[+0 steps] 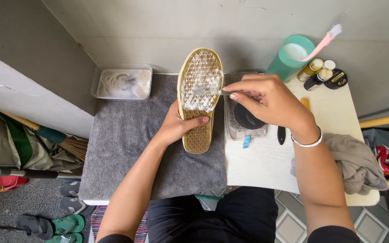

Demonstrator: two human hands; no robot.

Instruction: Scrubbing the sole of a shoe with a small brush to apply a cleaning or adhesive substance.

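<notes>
My left hand (176, 125) grips a shoe (199, 135) around its middle, sole up, over a grey towel (127, 144). The tan sole has a lattice tread, and its front half is covered in white foam. My right hand (266, 100) pinches a small brush (205, 91) and holds its bristles against the foamy front of the sole. A bracelet sits on my right wrist.
A clear tub of soapy water (122, 83) stands at the towel's back left. At the back right are a green cup (290, 57) with a pink brush (325, 40), small bottles and a tin (323, 74). A second shoe (244, 121) lies under my right hand; a grey cloth (354, 162) sits on the white table's right edge.
</notes>
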